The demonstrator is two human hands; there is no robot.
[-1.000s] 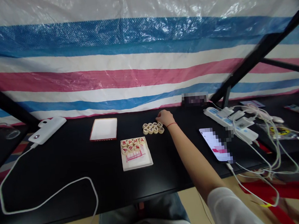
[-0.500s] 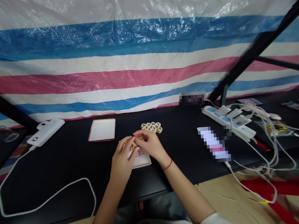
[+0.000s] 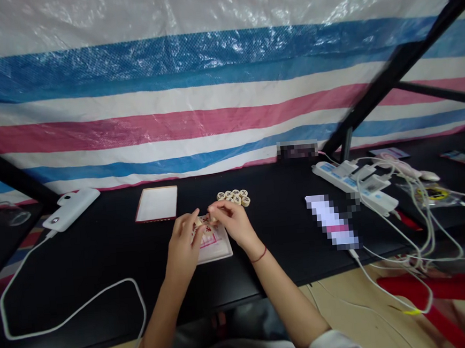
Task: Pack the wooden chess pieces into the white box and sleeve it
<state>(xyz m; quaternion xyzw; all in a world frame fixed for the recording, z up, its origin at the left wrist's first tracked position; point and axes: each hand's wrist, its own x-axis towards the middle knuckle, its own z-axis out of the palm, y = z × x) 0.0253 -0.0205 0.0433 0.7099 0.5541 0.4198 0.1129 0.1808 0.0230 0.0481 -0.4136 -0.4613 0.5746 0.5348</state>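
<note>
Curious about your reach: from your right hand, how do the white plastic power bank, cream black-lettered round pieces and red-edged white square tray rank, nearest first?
From the right hand:
1. Cream pieces, just beyond it.
2. Square tray, to its left.
3. Power bank, far left.

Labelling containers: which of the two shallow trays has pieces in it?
The nearer tray, under the left hand and right hand: red-marked pieces lie in it. The other tray, farther back to the left and red-sided, shows only a bare white inside.
</note>
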